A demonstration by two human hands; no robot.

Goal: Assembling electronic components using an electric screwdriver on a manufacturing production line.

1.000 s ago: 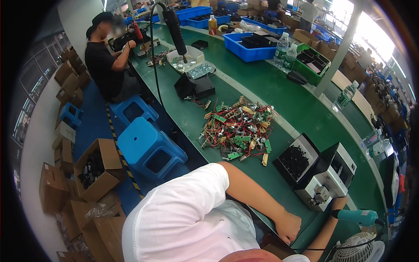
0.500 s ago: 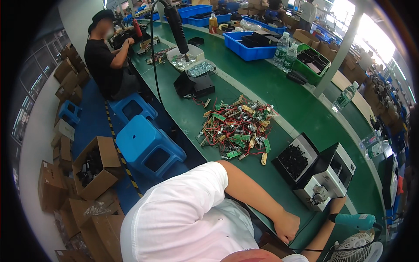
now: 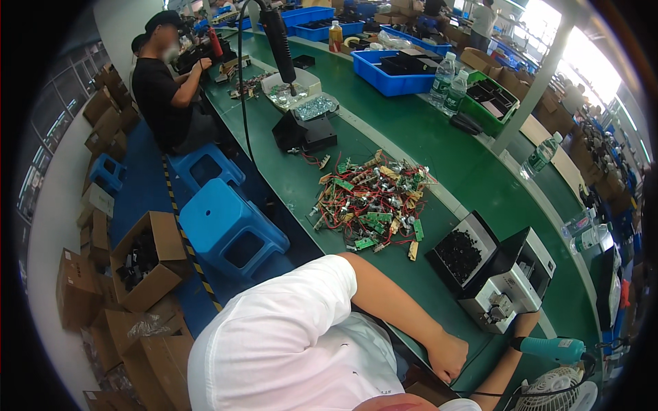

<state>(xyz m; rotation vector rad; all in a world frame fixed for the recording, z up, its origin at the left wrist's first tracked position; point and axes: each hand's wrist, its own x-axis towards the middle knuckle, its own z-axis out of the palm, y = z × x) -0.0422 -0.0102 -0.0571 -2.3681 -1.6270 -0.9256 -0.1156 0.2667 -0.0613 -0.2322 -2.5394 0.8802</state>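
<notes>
My left arm in a white sleeve lies along the near edge of the green workbench (image 3: 384, 144). My left hand (image 3: 449, 356) rests there as a closed fist with nothing visible in it. My right hand (image 3: 528, 320) reaches up to the lower corner of a grey and white benchtop machine (image 3: 510, 284); its fingers are hidden. A teal power tool (image 3: 555, 348) sits just beside my right wrist, and I cannot tell whether I hold it. A black tray of small dark parts (image 3: 458, 252) adjoins the machine. A heap of green circuit boards with red wires (image 3: 373, 202) lies farther along the bench.
A person in black (image 3: 168, 89) works at the bench's far end beside a hanging black tool (image 3: 277, 41). Blue stools (image 3: 229, 229) and open cardboard boxes (image 3: 140, 264) line the aisle on my left. Blue bins (image 3: 394, 68), water bottles (image 3: 449, 82) and a white fan (image 3: 558, 390) are nearby.
Both hands stay almost where they were. The teal tool sits slightly lower in the picture than a second ago.
</notes>
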